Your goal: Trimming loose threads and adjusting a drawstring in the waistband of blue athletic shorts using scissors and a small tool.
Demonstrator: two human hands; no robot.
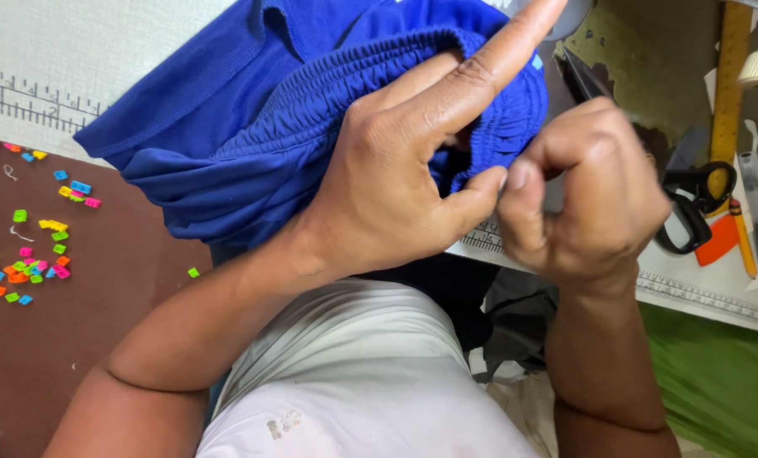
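Blue garment (251, 127), soft knit, gathered elastic waistband ruched in tight folds, heaped on pale work table (82, 51) with printed ruler edge. Left hand (396, 187) grips waistband, thumb pressing cloth, index finger straight out, other fingers curled in. Right hand (591, 195) closed in loose fist, pinching at waistband edge beside left thumb; what it pinches hidden. Black-handled scissors (693, 203) just right. Small bright plastic bits (31, 254) scattered on brown surface, far left.

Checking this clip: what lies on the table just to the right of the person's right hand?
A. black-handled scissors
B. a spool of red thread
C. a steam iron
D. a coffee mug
A: the black-handled scissors lie on the table right beside the right hand, next to a pencil and a yellow ruler.
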